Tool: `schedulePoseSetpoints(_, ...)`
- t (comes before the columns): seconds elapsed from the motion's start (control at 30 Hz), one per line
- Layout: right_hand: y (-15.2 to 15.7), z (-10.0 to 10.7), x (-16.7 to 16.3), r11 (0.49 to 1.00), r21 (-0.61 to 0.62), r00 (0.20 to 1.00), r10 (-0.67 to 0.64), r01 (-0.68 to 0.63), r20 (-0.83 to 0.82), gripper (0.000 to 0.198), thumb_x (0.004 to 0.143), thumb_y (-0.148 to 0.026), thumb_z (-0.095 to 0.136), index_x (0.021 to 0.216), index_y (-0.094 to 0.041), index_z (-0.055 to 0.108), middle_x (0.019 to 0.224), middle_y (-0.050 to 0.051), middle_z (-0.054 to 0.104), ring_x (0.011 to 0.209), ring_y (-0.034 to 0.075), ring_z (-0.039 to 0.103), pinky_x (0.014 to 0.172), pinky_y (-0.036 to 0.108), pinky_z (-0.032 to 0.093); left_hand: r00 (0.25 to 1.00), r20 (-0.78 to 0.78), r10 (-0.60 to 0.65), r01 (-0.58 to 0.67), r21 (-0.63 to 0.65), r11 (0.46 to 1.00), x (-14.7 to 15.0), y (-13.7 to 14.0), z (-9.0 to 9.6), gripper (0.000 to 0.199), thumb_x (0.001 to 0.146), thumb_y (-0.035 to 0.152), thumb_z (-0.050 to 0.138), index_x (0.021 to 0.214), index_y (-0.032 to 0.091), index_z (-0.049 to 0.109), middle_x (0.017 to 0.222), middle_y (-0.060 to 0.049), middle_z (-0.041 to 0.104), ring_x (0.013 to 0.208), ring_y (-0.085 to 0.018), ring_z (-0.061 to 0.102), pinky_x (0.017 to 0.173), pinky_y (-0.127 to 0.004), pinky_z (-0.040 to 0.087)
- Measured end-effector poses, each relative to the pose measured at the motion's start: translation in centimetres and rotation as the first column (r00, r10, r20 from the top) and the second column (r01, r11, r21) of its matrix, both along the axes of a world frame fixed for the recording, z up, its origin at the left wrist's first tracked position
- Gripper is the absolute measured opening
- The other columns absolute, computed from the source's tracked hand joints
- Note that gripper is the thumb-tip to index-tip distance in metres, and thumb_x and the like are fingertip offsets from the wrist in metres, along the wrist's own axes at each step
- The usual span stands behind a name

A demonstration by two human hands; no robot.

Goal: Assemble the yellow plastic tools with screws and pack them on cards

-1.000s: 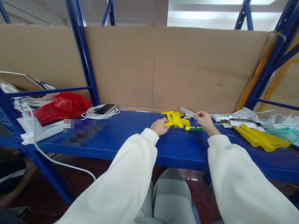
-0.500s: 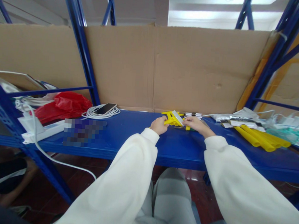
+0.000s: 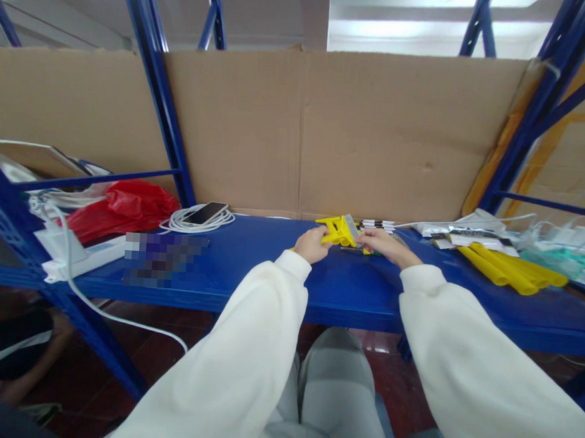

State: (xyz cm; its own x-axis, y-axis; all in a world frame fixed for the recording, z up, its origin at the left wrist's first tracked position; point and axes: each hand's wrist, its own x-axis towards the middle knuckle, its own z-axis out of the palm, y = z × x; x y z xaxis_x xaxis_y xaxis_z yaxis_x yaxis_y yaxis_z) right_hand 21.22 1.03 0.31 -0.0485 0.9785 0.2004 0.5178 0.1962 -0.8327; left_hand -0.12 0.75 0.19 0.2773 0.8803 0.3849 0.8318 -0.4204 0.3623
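Note:
My left hand [image 3: 313,244] is closed around the handle end of a yellow scraper [image 3: 340,232], just above the blue shelf. The scraper's wide, flat silver-grey end [image 3: 352,228] faces right. At that end, the fingers of my right hand [image 3: 385,245] are pinched together against the lower edge. Whether a small separate part sits between them is hidden. Under and beside my right hand lie small yellow pieces [image 3: 367,251], partly covered by the fingers. Behind it is a row of black-and-white items [image 3: 377,225], too small to make out.
Rolled yellow sheets [image 3: 512,269] and flat packets [image 3: 476,240] lie to the right. On the left are a phone [image 3: 207,213] on a coiled white cable [image 3: 172,223], a red plastic bag [image 3: 127,209] and a white power strip [image 3: 94,258]. Cardboard [image 3: 378,138] stands along the back.
The scraper has tilted slightly in my left hand, so its silver-grey end stands steeper. Both hands are in nearly the same place.

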Motion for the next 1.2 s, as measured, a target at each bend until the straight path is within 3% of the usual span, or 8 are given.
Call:
schedulePoseSetpoints(0.43,0.4,-0.6,0.2,0.992,-0.052,0.976,0.104,-0.116,-0.189,0.030,0.079,-0.036,0.076,0.068,-0.019,0.054,0.056,-0.004,0.052,0.050,0.008,0.045,0.050,0.021,0.037,0.997,0.022,-0.076,0.076,0.031,0.997,0.0,0.7,-0.5,0.030,0.089,0.026,0.068,0.118,0.020,0.069,0.122,-0.009,0.074,0.115,-0.024,0.069,0.099,-0.033,0.052)
schedulePoseSetpoints(0.57,0.1,-0.7,-0.3,0.981,-0.054,0.977,0.181,-0.188,-0.116,0.033,0.076,-0.041,0.078,0.068,-0.019,0.055,0.054,-0.004,0.052,0.048,0.008,0.044,0.048,0.021,0.035,0.993,-0.003,-0.118,0.118,0.048,0.992,0.1,0.6,-0.7,0.036,0.091,0.022,0.066,0.127,0.021,0.067,0.130,-0.010,0.071,0.120,-0.025,0.066,0.104,-0.034,0.050)
schedulePoseSetpoints(0.7,0.0,-0.9,-1.3,0.975,-0.052,0.976,0.213,-0.215,-0.034,0.038,0.072,-0.048,0.078,0.067,-0.019,0.056,0.055,-0.004,0.053,0.049,0.008,0.044,0.047,0.021,0.034,0.981,-0.073,-0.181,0.187,0.098,0.977,0.1,0.2,-0.8,0.056,0.093,0.014,0.058,0.148,0.024,0.052,0.140,-0.010,0.064,0.126,-0.024,0.062,0.107,-0.034,0.047)
schedulePoseSetpoints(0.93,0.6,0.1,-1.3,0.951,-0.141,0.954,0.288,-0.275,0.081,0.039,0.074,-0.052,0.077,0.067,-0.017,0.061,0.053,-0.003,0.055,0.049,0.009,0.048,0.048,0.021,0.036,0.953,-0.229,-0.198,0.215,0.052,0.975,0.2,-0.4,-0.5,0.053,0.096,0.014,0.048,0.145,0.033,0.059,0.125,-0.008,0.065,0.119,-0.022,0.063,0.102,-0.029,0.049)
schedulePoseSetpoints(1.07,1.4,1.5,-1.5,0.987,-0.075,0.989,0.144,-0.142,0.029,0.031,0.083,-0.044,0.073,0.071,-0.018,0.061,0.060,0.000,0.060,0.056,0.010,0.054,0.051,0.020,0.040,0.962,-0.207,-0.180,0.193,0.045,0.980,0.2,-0.5,-0.2,0.052,0.098,0.017,0.049,0.145,0.035,0.058,0.126,-0.007,0.065,0.120,-0.022,0.063,0.102,-0.029,0.048)
schedulePoseSetpoints(1.2,2.4,1.4,-2.9,0.999,-0.023,0.997,-0.026,0.025,-0.067,0.030,0.089,-0.038,0.067,0.069,-0.018,0.057,0.063,0.000,0.060,0.056,0.010,0.053,0.055,0.021,0.041,0.962,-0.191,-0.197,0.208,0.039,0.977,0.2,-0.5,-0.2,0.051,0.098,0.016,0.050,0.145,0.033,0.059,0.127,-0.007,0.066,0.123,-0.023,0.062,0.104,-0.031,0.048)
